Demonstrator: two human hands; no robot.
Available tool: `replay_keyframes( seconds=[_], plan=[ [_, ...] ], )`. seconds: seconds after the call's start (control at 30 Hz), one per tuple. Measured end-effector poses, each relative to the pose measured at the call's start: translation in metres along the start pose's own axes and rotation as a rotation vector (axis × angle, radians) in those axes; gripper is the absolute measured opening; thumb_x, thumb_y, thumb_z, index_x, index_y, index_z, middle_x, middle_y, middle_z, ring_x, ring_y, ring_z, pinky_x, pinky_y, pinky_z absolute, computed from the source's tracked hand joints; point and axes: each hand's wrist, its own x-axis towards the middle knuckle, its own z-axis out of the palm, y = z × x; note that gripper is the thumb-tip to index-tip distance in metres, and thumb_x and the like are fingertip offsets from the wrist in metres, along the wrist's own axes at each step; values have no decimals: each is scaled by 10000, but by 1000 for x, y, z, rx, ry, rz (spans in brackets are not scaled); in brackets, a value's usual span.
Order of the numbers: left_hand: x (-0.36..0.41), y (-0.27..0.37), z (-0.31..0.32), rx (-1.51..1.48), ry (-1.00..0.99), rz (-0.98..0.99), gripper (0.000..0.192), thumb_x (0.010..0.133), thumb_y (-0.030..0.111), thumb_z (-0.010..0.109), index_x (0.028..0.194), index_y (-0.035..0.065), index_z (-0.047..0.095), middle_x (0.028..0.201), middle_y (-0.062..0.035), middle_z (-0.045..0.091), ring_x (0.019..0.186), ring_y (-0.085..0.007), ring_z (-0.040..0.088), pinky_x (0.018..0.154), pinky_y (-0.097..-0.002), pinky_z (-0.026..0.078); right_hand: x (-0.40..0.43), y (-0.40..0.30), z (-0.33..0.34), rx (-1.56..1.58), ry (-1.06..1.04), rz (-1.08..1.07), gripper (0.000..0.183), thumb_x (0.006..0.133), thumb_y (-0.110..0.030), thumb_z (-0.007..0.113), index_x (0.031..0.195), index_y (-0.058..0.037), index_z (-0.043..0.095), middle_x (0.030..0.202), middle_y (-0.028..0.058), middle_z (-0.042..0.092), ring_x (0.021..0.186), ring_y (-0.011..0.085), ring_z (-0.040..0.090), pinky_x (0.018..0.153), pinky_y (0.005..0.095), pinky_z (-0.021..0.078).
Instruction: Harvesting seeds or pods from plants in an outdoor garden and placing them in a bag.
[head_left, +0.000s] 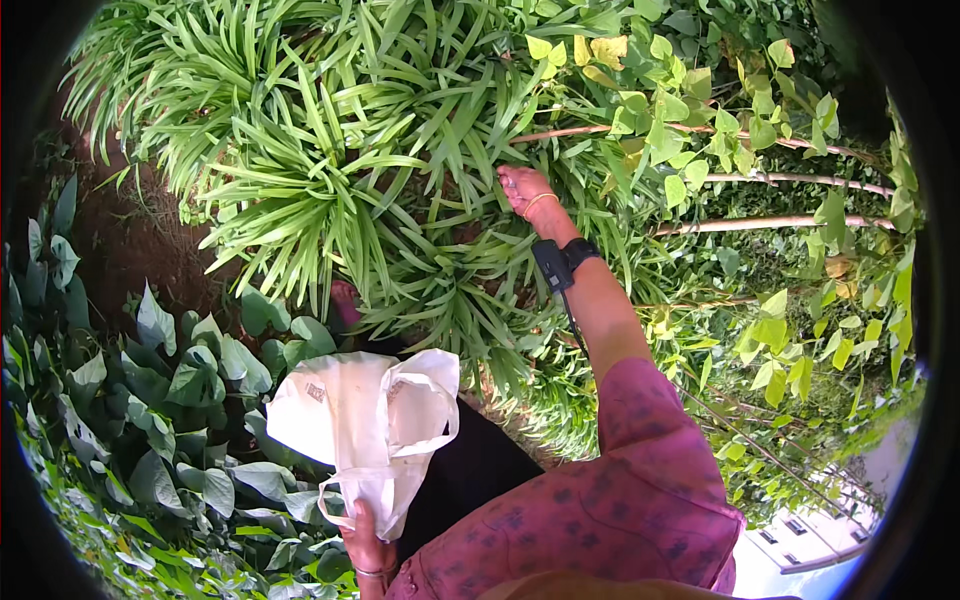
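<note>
My left hand is at the lower edge of the picture, gripping a white cloth-like carry bag by its handle end. The bag hangs over my dark-clad leg; its contents do not show. My right hand reaches forward among long, strap-like green leaves. Its fingers are curled, and a small greyish spot shows at them; I cannot make out whether this is a held thing or a ring. A black device with a cable is strapped to my right forearm.
Broad-leaved plants crowd the left side. Climbing vines grow on wooden sticks at the right. Bare brown soil shows at left, and a foot is partly hidden by leaves. A pale building stands lower right.
</note>
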Motion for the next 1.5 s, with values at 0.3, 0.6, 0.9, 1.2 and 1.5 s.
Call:
replay_keyframes(
  seconds=[0.3,0.6,0.9,1.2,1.5],
  plan=[
    [16,14,-5,47,111,-93,400,844,189,552,1178,0,440,1041,-116,560,895,-230,574,782,-362,462,85,-79,21,181,-86,-434,157,850,-231,492,840,-76,515,738,79,554,570,162,501,493,299,398],
    [12,37,3,46,39,-132,350,840,216,554,1100,-12,497,976,-100,589,835,-208,590,730,-340,472,23,43,98,-104,58,-80,121,824,-75,520,942,-51,508,677,71,545,459,144,457,364,241,331],
    [3,89,33,29,-147,-133,328,868,141,520,1155,-14,489,1039,-99,586,904,-192,583,798,-322,464,4,47,111,-182,275,-27,132,879,-185,461,954,-89,514,723,42,522,515,190,453,392,338,349],
    [-9,143,54,74,-257,-106,357,870,168,521,1166,-27,479,1065,-101,576,937,-188,569,811,-313,453,-121,6,132,79,-263,296,98,868,-111,498,917,-32,527,632,-6,455,426,48,336,347,184,257],
    [41,210,69,122,-280,-103,355,873,193,516,1160,-13,482,1067,-96,577,938,-193,571,821,-320,450,-17,15,242,41,-195,123,127,835,-160,519,841,-36,550,645,8,497,378,104,370,324,259,244]
  ],
)
